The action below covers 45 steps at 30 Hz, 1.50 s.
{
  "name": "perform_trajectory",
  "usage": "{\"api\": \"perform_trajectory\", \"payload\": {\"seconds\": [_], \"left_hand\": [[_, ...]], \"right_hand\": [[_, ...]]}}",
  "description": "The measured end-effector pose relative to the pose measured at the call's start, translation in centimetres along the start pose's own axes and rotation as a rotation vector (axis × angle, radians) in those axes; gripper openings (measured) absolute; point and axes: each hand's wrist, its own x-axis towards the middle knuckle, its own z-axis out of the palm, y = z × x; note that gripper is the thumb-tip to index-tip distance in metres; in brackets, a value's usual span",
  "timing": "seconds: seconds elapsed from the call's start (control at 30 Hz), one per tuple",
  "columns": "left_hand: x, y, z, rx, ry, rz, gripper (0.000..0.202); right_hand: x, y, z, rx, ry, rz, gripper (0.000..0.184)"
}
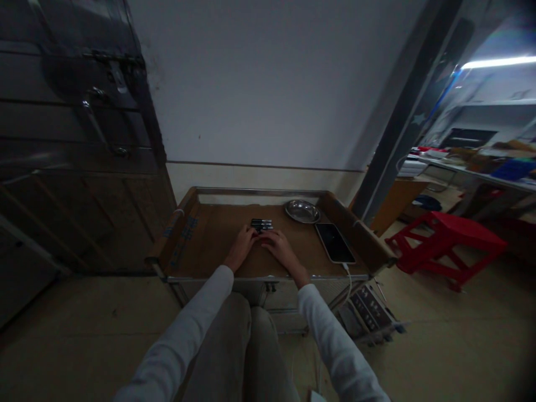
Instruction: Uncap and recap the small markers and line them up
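Note:
Several short, dark, pen-like sticks (262,223) with silvery parts lie side by side on the brown board of a trolley top; their exact kind is too small to tell. At the near end of this row, my left hand (243,244) has its fingers bent inward and closed at the lowest stick. My right hand (280,249) meets it from the other side, thumb and fingers curled close to the left fingertips. Both hands seem to grip the nearest stick, though the fingers hide most of it.
A round metal dish (302,211) stands at the back right of the trolley. In front of it lies a phone (335,243) with a white cable (348,279). Raised padded sides (362,237) border the top. A red stool (456,237) stands to the right, a door (75,145) left.

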Motion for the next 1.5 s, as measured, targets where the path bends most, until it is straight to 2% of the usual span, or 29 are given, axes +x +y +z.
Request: {"api": "perform_trajectory", "payload": {"seconds": [0.13, 0.27, 0.37, 0.5, 0.67, 0.8, 0.87, 0.93, 1.13, 1.5], "left_hand": [[-0.9, 0.3, -0.2, 0.002, 0.012, 0.028, 0.015], [-1.1, 0.9, 0.1, -0.023, -0.096, 0.104, 0.013], [-0.7, 1.1, 0.5, 0.025, -0.126, 0.091, 0.009], [-0.2, 1.0, 0.6, 0.05, -0.087, 0.05, 0.006], [-0.3, 0.7, -0.1, 0.092, -0.033, 0.042, 0.006], [-0.3, 0.1, -0.9, 0.245, 0.12, -0.074, 0.014], [-0.1, -0.4, -1.0, 0.339, 0.206, -0.162, 0.019], [0.2, -1.1, -0.9, 0.388, 0.243, -0.212, 0.027], [0.8, -2.5, -0.1, 0.341, 0.177, -0.184, 0.039], [0.7, -2.5, -0.1, 0.329, 0.199, -0.157, 0.039]], "right_hand": [[-0.3, 1.0, -0.7, -0.175, 0.009, 0.008, 0.023], [-0.6, 1.4, -0.8, -0.253, 0.004, 0.03, 0.014], [-0.5, 1.3, -0.5, -0.284, 0.01, 0.048, 0.014], [0.0, 1.5, -0.4, -0.292, 0.044, 0.1, 0.014], [0.4, 2.1, -0.6, -0.21, 0.126, 0.133, 0.017], [0.2, 2.7, -0.6, -0.295, 0.228, 0.202, 0.025], [0.1, 3.0, -0.4, -0.354, 0.222, 0.237, 0.028], [0.1, 3.2, 0.0, -0.378, 0.197, 0.264, 0.032], [0.6, 3.6, 0.9, -0.405, 0.132, 0.295, 0.04], [0.6, 3.3, 0.8, -0.462, 0.116, 0.297, 0.041]]}}
